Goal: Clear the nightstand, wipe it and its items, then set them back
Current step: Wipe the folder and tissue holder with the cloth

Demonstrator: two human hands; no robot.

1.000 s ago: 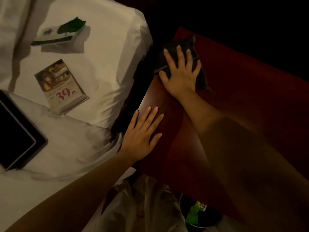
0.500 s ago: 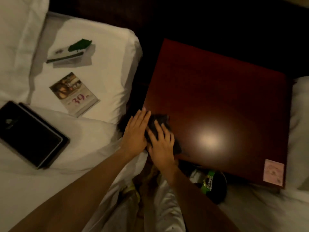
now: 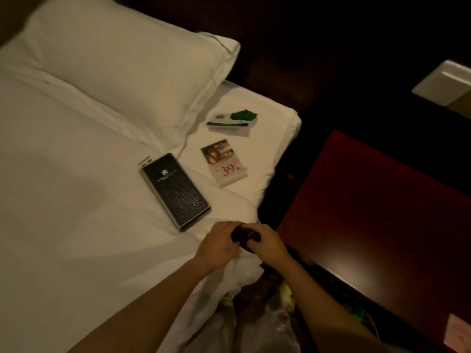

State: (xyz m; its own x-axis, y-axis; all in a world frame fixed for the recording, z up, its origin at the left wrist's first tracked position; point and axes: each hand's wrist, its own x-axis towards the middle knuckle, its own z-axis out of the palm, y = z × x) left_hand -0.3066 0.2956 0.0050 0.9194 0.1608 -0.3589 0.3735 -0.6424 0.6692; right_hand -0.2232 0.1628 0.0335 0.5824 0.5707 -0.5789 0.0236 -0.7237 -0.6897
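Hands, left (image 3: 219, 243) and right (image 3: 268, 242), bunch dark cloth (image 3: 245, 236) between them.

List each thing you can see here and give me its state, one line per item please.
Left hand: closed on the dark cloth.
Right hand: closed on the same cloth.
Dark cloth: bunched between both hands, off the nightstand.
Nightstand: top bare except a pink sticker at one corner.
Black folder: flat on the bed, shut.
Price card: flat on the bed.
Leaf card: on the bed.

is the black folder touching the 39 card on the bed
Apart. The head view shows a strip of white sheet between the black folder and the 39 card, both lying on the bed.
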